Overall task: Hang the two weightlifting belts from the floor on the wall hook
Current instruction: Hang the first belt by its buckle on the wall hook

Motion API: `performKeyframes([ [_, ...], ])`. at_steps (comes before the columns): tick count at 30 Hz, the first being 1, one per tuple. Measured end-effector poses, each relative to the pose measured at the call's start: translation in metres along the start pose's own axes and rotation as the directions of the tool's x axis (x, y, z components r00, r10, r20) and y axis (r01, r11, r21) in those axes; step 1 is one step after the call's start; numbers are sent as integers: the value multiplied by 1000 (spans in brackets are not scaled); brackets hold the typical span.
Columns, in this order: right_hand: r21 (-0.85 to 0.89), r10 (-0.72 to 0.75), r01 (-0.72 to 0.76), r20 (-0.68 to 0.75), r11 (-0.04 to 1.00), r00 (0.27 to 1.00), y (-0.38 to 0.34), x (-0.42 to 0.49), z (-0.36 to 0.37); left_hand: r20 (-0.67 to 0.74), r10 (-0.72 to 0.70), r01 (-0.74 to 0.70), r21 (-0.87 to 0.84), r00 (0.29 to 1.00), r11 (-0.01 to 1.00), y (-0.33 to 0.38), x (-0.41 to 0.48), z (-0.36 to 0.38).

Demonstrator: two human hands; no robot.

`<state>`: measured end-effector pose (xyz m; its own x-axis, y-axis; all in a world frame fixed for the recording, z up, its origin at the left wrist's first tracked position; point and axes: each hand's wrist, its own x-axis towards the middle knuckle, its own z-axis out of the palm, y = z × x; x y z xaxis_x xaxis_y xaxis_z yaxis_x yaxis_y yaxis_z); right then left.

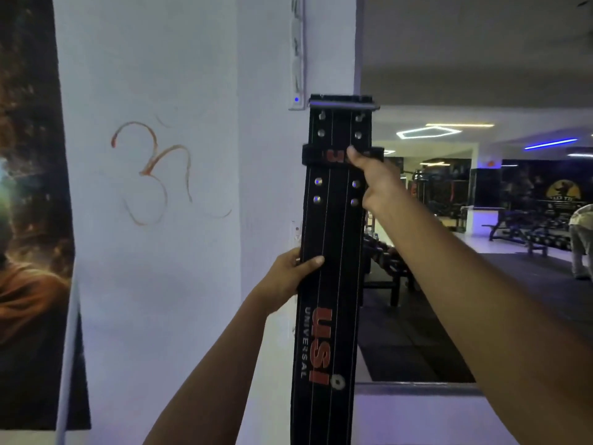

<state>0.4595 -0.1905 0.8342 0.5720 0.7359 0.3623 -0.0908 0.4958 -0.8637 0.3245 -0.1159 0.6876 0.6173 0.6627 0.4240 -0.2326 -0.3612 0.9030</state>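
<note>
A black weightlifting belt [333,226] with red "USI" lettering is held upright against the white wall's corner, its metal buckle [341,103] at the top. My left hand [293,274] grips the belt's left edge at mid-height. My right hand [373,179] holds it higher up, thumb pressed on the belt's keeper loop. A white rack of hooks [297,56] runs down the wall just above and left of the buckle; whether the buckle touches a hook is hidden. A second belt is not in view.
A dark poster [29,220] hangs on the wall at left, beside an orange drawn symbol [154,171]. To the right a mirror or opening shows a gym floor with benches [529,232] and a person [582,239] at the far right.
</note>
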Motion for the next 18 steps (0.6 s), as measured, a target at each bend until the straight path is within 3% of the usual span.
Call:
performKeyframes([
  [5, -41, -82, 82, -3, 996, 997, -28, 6, 12, -42, 64, -67, -75, 997, 995, 26, 9, 4],
  [10, -47, -104, 105, 17, 993, 994, -35, 8, 15, -51, 29, -33, -92, 998, 995, -7, -5, 8],
  [16, -174, 31, 0, 179, 985, 983, -20, -5, -10, -162, 60, -79, -111, 985, 991, -4, -3, 8],
  [18, -127, 27, -3, 191, 992, 981, -17, -6, -9, -176, 78, -98, -110, 981, 989, -1, -5, 9],
])
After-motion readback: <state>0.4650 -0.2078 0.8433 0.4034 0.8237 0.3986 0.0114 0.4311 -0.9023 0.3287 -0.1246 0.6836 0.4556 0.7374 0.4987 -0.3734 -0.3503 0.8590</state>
